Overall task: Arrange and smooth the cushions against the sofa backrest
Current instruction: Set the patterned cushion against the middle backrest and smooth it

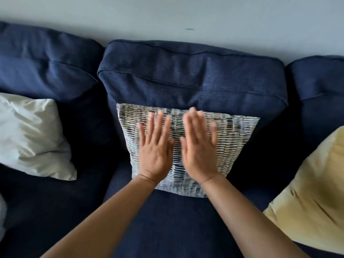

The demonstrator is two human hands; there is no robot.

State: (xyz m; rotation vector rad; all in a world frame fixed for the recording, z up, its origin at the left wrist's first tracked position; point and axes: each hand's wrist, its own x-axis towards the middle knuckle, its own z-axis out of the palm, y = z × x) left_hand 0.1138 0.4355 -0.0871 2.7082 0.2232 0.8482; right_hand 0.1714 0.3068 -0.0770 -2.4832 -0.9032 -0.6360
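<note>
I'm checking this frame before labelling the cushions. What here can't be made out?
- Patterned cushion: its middle is hidden under the left hand and right hand in the head view.
- Right hand fingertips: motion-blurred, so contact with the cushion is unclear.
- Yellow cushion: cut off by the right edge.
- White cushion: cut off by the left edge.
- Sofa: both ends out of frame.

Bare navy seat [167, 226] open in front, dark gaps either side of patterned cushion [232, 138], white cushion [31, 138] blocking far left, yellow cushion [312, 198] crowding right, backrest [191, 75] closing behind.
</note>
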